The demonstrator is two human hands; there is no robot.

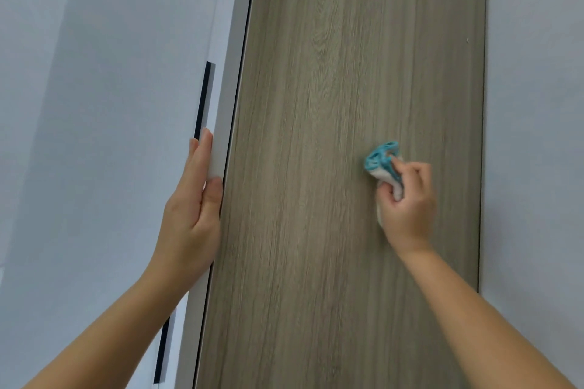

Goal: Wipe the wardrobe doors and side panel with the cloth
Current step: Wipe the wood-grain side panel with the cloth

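Note:
A tall wood-grain side panel [331,104] of the wardrobe fills the middle of the view. My right hand [407,202] grips a bunched blue and white cloth [382,164] and holds it against the panel's right half. My left hand [192,208] lies with straight fingers along the white front edge [227,98] of the wardrobe, thumb on the edge next to the panel. The white wardrobe door [110,136] stretches away to the left, with a dark vertical handle slot [203,98] just above my left fingertips.
A pale grey wall [534,136] meets the panel along its right edge. The dark handle slot shows again lower down [162,350], below my left forearm.

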